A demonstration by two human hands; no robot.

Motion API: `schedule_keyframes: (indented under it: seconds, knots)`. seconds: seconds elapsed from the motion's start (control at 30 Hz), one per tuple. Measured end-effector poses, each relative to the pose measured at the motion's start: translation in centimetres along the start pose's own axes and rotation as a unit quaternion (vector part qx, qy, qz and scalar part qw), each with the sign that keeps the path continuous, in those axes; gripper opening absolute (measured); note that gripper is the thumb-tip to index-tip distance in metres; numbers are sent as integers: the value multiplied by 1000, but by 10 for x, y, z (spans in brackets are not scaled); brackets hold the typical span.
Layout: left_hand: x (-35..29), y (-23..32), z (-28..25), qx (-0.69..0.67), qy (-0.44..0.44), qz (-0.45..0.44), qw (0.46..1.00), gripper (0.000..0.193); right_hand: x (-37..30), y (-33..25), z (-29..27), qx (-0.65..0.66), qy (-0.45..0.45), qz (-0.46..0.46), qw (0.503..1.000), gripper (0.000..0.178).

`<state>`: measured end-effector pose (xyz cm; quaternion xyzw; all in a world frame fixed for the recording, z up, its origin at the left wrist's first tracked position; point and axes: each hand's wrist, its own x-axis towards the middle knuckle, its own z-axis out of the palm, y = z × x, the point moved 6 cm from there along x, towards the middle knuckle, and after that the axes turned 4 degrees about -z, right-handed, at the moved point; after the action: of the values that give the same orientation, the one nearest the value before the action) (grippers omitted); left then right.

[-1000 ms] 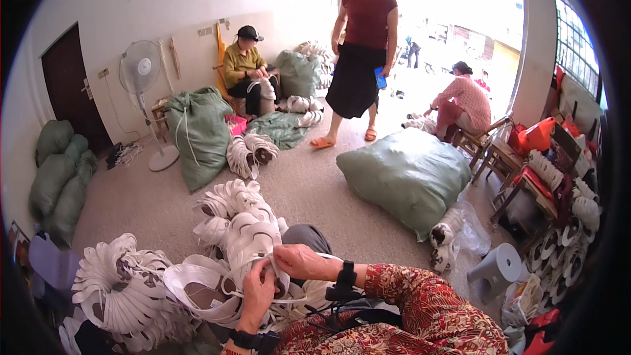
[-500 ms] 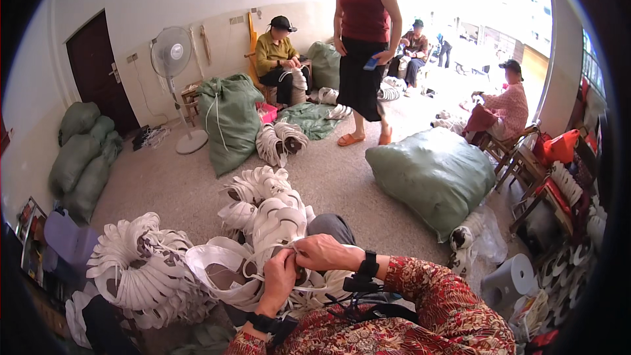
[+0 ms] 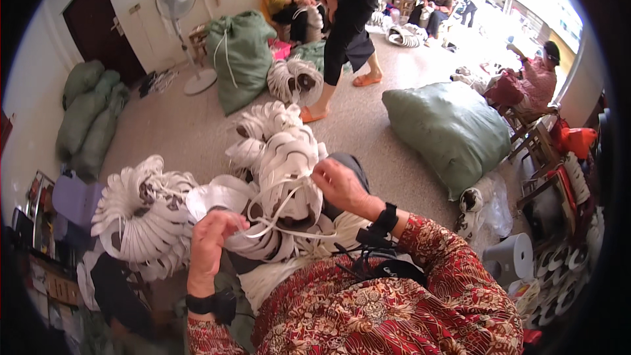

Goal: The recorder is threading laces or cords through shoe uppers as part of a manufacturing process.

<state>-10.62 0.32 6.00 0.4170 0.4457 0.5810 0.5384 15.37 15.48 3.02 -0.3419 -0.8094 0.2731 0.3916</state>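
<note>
On my lap lies a row of nested white shoe uppers (image 3: pixel 286 158), with a white shoelace (image 3: pixel 282 209) looped loosely over the nearest one. My left hand (image 3: pixel 213 240) is to the left of the nearest upper, its fingertips pinched on one part of the lace. Over the right side of the uppers, my right hand (image 3: pixel 342 184) also pinches the lace, thumb and fingers together. The lace curves between the two hands, which are well apart. A large coiled bundle of white uppers (image 3: pixel 141 213) stands at my left, beside my left hand.
A full green sack (image 3: pixel 447 135) lies ahead on the right; another green sack (image 3: pixel 240 59) stands near a white fan (image 3: pixel 177 3). A person in a dark skirt (image 3: pixel 351 20) is on foot ahead. Other people sit working. Stools and a grey bin (image 3: pixel 509 258) are at right.
My hands were close together over the uppers; now they have drawn apart, left hand leftward, right hand up and right, spreading the lace. The standing person has stepped leftward. The view has tilted downward.
</note>
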Motion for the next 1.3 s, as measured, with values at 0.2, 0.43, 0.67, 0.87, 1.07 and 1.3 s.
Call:
schedule_keyframes:
  seconds: [0.2,0.43,0.67,0.87,1.07,1.3]
  knots:
    - [22,-1,27,349,79,78,931,12,2,4,11,27,-48,-37,998,16]
    - [46,-7,74,477,62,239,844,13,9,-5,13,21,-31,-99,994,16]
    - [76,-25,98,583,22,326,744,19,-4,-33,13,-17,-77,-176,981,9]
    - [90,-37,105,629,8,365,686,14,5,-10,5,15,-18,-72,997,16]
    - [90,-35,102,561,51,376,736,11,11,-15,12,6,-14,-142,990,15]
    - [85,-37,96,551,66,373,744,14,13,14,29,196,-140,76,968,25]
